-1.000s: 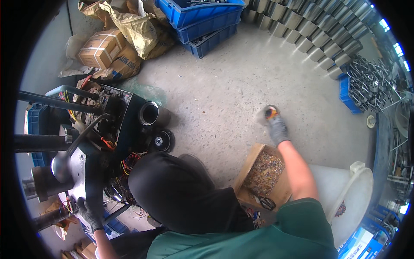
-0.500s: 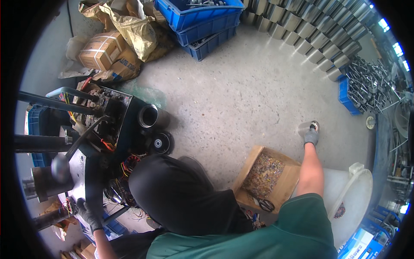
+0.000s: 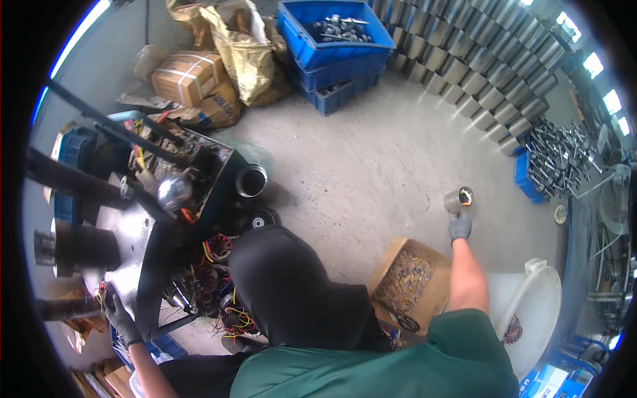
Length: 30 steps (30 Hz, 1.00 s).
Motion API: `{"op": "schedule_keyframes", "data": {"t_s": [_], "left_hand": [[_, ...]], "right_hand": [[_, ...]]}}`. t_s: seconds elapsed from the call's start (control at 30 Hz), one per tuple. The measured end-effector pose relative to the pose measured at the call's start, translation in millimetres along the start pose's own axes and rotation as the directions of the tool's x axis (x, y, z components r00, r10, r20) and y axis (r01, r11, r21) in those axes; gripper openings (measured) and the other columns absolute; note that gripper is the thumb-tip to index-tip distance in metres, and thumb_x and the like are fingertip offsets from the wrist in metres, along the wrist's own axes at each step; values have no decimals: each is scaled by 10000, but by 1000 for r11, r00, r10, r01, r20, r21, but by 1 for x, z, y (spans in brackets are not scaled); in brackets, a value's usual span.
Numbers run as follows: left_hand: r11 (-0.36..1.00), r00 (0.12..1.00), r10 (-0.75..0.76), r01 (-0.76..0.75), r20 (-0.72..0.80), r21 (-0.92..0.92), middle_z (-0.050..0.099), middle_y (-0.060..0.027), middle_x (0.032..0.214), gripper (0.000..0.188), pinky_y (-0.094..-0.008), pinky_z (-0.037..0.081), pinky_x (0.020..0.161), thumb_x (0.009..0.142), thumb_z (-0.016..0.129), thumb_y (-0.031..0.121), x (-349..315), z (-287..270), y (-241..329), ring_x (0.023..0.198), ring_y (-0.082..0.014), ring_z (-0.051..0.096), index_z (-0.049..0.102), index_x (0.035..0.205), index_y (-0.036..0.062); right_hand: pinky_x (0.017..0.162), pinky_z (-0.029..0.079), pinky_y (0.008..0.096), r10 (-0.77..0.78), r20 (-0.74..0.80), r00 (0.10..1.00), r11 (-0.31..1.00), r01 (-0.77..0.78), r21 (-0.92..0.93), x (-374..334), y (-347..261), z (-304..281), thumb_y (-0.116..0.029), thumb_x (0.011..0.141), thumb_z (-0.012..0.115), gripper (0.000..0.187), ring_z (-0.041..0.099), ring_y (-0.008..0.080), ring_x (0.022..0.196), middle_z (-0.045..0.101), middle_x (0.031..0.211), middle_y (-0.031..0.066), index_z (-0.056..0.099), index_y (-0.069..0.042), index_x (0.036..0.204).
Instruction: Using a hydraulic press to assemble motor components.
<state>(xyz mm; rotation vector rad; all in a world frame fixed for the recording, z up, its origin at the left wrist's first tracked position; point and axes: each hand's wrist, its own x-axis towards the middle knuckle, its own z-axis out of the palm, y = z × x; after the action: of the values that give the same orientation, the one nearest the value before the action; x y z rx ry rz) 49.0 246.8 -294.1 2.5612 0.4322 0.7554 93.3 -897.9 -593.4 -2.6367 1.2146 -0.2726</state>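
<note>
My right hand (image 3: 460, 227), in a grey glove, reaches out over the floor with its fingers closed at the rim of a short metal cylinder (image 3: 452, 201). Something white and orange shows inside the cylinder's opening. Far to the left, my gloved left hand (image 3: 121, 318) is at the edge of the machine (image 3: 129, 255), its fingers against a small wire-wound part (image 3: 101, 296) at the end of a dark shaft (image 3: 66, 308). Its grip is partly hidden. Between my arms, a cardboard box (image 3: 434, 292) holds many small coloured bits and a pair of black-handled scissors (image 3: 403, 321).
Another metal cylinder (image 3: 251, 180) stands beside the machine, near a round black part (image 3: 264, 217). Several wire-wound stators (image 3: 219, 248) lie below. Blue crates (image 3: 335, 56) and stacked cylinders (image 3: 464, 83) stand behind. A white tub (image 3: 541, 308) is at right, and a blue crate of metal rods (image 3: 529, 179) beyond.
The whole view has shifted. My right hand has moved slightly left with the cylinder, and more of the cylinder now shows beyond my fingers. My left hand stays at the wire-wound part.
</note>
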Motion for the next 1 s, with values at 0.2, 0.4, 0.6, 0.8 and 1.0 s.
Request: {"op": "schedule_keyframes", "data": {"t_s": [0.2,0.4,0.6,0.8,1.0], "left_hand": [[805,860,-502,426,-91,-414,686,-101,1393,549,-344,522,1051,1012,738,83,-4,-21,-40,1175,-204,677,583,1533,3],[766,958,-287,244,23,-595,658,-121,1519,533,-346,489,1174,1027,599,98,-15,-12,2,1397,-209,623,587,1542,-41],[753,979,-197,179,43,-633,664,-127,1478,481,-361,481,1173,1028,604,57,-18,-8,5,1333,-230,636,602,1504,-14],[903,967,-248,249,49,-350,508,-172,1656,592,-385,349,1288,1001,498,20,-26,-3,17,1517,-263,489,497,1584,-84],[969,956,-247,248,156,15,370,-163,1765,693,-389,202,1359,969,434,-8,-15,-9,37,1633,-268,336,381,1653,-100]], "right_hand": [[899,588,490,-243,229,943,964,208,163,-70,-36,15,-266,928,709,248,754,412,1047,780,1096,231,781,-66,1055],[962,605,427,-229,340,912,971,237,18,-61,-37,31,-295,880,730,290,771,382,1072,804,1083,202,824,-100,1073],[933,622,445,-251,534,807,711,528,-464,21,23,84,-222,931,712,239,790,325,1084,820,1139,161,846,-137,1111],[978,602,473,249,335,909,963,-196,-182,58,91,151,-316,965,710,319,760,357,1173,790,1251,199,827,-86,1153],[1039,571,474,417,325,849,906,-417,-72,79,102,176,-505,904,746,556,713,407,1255,758,1322,230,786,-45,1215]]}}
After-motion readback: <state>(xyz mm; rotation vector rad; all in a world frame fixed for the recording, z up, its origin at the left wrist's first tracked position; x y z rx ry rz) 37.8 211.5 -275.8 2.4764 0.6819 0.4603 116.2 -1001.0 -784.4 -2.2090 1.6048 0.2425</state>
